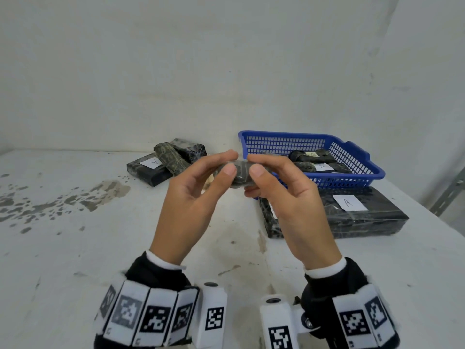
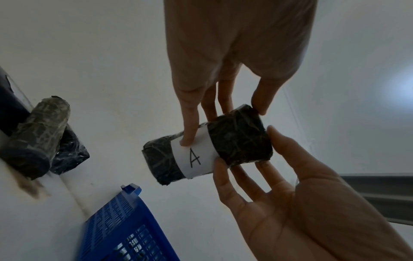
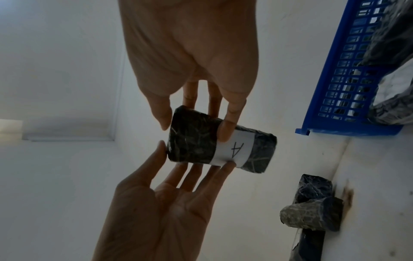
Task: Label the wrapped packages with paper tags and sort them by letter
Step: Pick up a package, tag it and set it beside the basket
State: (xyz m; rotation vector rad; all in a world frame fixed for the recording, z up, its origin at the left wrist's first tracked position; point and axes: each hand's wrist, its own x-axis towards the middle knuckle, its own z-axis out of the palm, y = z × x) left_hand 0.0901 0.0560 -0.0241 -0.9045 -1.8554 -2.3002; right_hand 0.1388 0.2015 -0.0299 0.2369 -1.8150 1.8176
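You hold the small wrapped package (image 1: 237,173) in mid-air above the table (image 1: 75,248), your left hand (image 1: 191,205) and right hand (image 1: 289,205) each pinching it between thumb and fingertips. Its paper tag (image 2: 196,155) marked A bands the middle. The package appears light and firm under glossy, likely slippery film; grip the dark ends, not the tag.
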